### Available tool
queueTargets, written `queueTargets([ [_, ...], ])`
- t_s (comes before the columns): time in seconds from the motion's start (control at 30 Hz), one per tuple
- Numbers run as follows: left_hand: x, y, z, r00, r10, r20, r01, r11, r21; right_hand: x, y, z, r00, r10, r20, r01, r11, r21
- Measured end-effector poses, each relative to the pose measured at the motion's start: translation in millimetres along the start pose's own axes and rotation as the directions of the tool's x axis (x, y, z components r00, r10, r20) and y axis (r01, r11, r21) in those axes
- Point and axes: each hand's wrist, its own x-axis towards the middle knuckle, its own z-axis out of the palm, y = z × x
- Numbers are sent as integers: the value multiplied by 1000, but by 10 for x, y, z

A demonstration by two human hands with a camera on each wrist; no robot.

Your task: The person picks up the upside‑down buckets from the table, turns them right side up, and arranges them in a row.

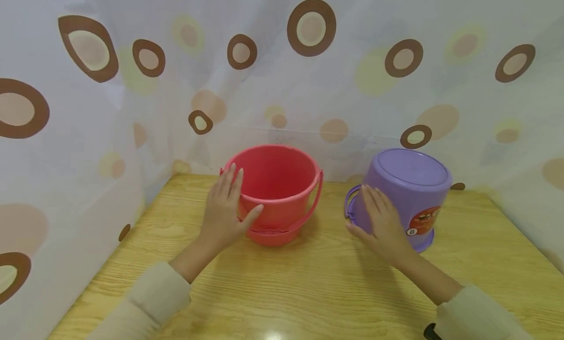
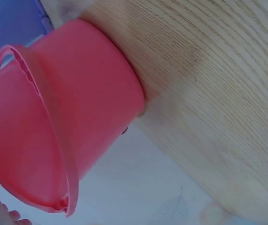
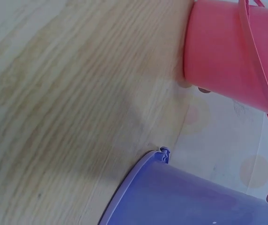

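On the wooden table a red bucket (image 1: 277,213) (image 2: 96,84) stands upright, its mouth facing up and its red handle (image 1: 314,203) hanging down at the front. My left hand (image 1: 222,207) is at its left side, fingers extended near the rim. To the right, a purple bucket (image 1: 407,200) (image 3: 185,201) sits upside down, base up, with a red label (image 1: 425,220) on its side. My right hand (image 1: 384,227) overlaps its left side in the head view, fingers straight. A purple handle (image 1: 348,203) shows beyond those fingertips. Neither hand grips anything.
A white sheet (image 1: 273,95) with brown rings and pale dots hangs behind the wooden table (image 1: 286,291) and along both sides. Between the two buckets lies a strip of bare tabletop. A black band (image 1: 431,331) shows at my right sleeve (image 1: 478,313).
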Motion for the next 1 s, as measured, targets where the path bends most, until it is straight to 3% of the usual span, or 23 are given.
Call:
queueTargets([
  [0.37, -40, 201, -5, 995, 34, 97, -42, 995, 87, -249, 65, -12, 998, -30, -58, 26, 997, -71],
  [0.53, -51, 270, -11, 989, 47, 144, -61, 994, 93, -328, 94, -60, 999, -12, -49, 7, 996, -89],
  [0.73, -76, 359, 8, 980, 78, 182, -96, 991, 92, -388, 124, -115, 996, -49, -74, 37, 988, -153],
  [1.0, -119, 481, 42, 954, 129, 271, -174, 973, 149, -491, 138, -194, 994, -70, -87, 50, 976, -212],
])
